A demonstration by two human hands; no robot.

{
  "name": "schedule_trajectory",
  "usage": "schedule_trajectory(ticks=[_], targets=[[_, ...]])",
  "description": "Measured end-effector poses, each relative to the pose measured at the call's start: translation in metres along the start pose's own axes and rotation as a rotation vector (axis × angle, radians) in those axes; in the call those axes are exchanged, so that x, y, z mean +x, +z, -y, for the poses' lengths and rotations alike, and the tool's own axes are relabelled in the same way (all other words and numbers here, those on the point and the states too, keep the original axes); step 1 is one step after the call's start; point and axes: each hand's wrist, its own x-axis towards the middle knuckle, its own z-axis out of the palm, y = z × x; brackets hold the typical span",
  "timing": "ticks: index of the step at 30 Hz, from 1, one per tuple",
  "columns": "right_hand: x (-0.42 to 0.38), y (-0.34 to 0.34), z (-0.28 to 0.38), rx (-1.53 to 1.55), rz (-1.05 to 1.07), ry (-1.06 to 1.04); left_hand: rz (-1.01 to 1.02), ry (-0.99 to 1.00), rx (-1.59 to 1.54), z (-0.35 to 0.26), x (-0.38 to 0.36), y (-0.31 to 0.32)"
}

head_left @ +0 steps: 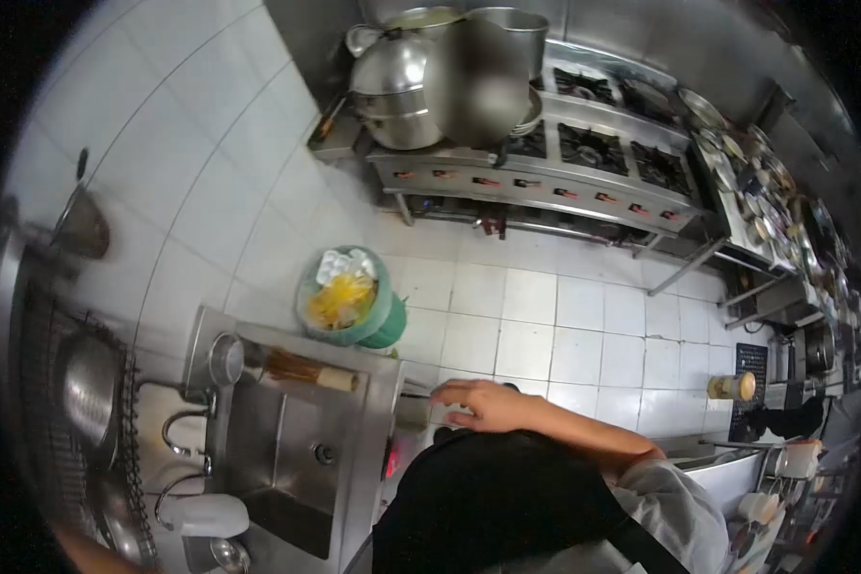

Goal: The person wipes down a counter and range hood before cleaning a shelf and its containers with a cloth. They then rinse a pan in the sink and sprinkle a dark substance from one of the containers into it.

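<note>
My right hand is held in front of my black apron, near the right edge of the steel sink. Its fingers are slightly bent and apart, with nothing held. At the bottom left edge only a blurred strip of my left arm shows, close to the wire dish rack; the left hand itself is out of sight. Over the sink stand two taps. A brush of brown bristles with a pale handle lies on the sink's far rim, beside a metal cup.
A green bin with yellow and white waste stands beyond the sink. Further off is a gas range with a large lidded steel pot; a blurred patch hides part of it. Crowded shelves line the right side. White tiles cover the floor.
</note>
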Motion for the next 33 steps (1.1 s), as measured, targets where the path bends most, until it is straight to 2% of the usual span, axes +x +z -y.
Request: schedule_trajectory(ticks=[2,5,8,10,13,14,16,18,19,20,21,22,23,25,26,28,29,30,31,33], targets=[[-0.017,-0.041,-0.015,0.019,-0.053,0.017,-0.302,0.503,0.658,0.03,0.03,-0.027],[-0.046,-0.084,-0.043,-0.039,-0.146,0.211,-0.365,0.507,0.652,0.038,0.035,-0.033],[-0.065,-0.115,-0.076,-0.044,-0.138,0.276,-0.552,0.532,0.71,0.043,0.009,-0.013],[-0.066,-0.133,-0.096,-0.064,-0.142,0.247,-0.736,0.611,0.764,0.05,-0.011,0.004],[-0.051,-0.161,-0.124,0.161,-0.157,0.36,-1.059,0.874,0.769,0.057,-0.042,0.053],[-0.044,-0.164,-0.156,0.508,-0.175,0.381,-1.143,0.976,0.746,0.064,-0.051,0.078],[-0.018,-0.19,-0.195,0.828,-0.267,0.395,-1.217,1.137,0.67,0.087,-0.063,0.131],[0.017,-0.213,-0.237,0.957,-0.419,0.37,-1.053,1.169,0.543,0.133,-0.072,0.202],[0.039,-0.225,-0.257,1.047,-0.502,0.414,-0.892,1.118,0.52,0.163,-0.08,0.248],[0.059,-0.241,-0.277,1.129,-0.606,0.463,-0.742,1.209,0.728,0.195,-0.084,0.287],[0.076,-0.258,-0.311,1.203,-0.615,0.425,-0.535,0.801,0.226,0.217,-0.101,0.37],[0.092,-0.273,-0.339,1.273,-0.637,0.388,-0.293,0.589,0.18,0.239,-0.114,0.416],[0.108,-0.287,-0.348,1.21,-0.705,0.426,0.001,0.451,0.158,0.239,-0.128,0.458],[0.138,-0.316,-0.367,1.131,-0.767,0.481,0.413,0.281,0.061,0.305,-0.144,0.525],[0.15,-0.329,-0.381,1.087,-0.814,0.508,0.718,0.229,0.156,0.317,-0.153,0.549],[0.165,-0.343,-0.405,1.027,-0.856,0.58,1.128,0.24,0.313,0.32,-0.175,0.58],[0.174,-0.35,-0.415,0.999,-0.859,0.59,1.147,0.221,0.302,0.32,-0.174,0.588],[0.179,-0.358,-0.423,0.972,-0.875,0.589,1.23,0.096,0.349,0.319,-0.166,0.598],[0.18,-0.361,-0.432,0.933,-0.799,0.549,1.318,-0.009,0.4,0.316,-0.155,0.612],[0.177,-0.361,-0.47,0.907,-0.759,0.442,1.076,0.043,0.346,0.309,-0.133,0.613]])
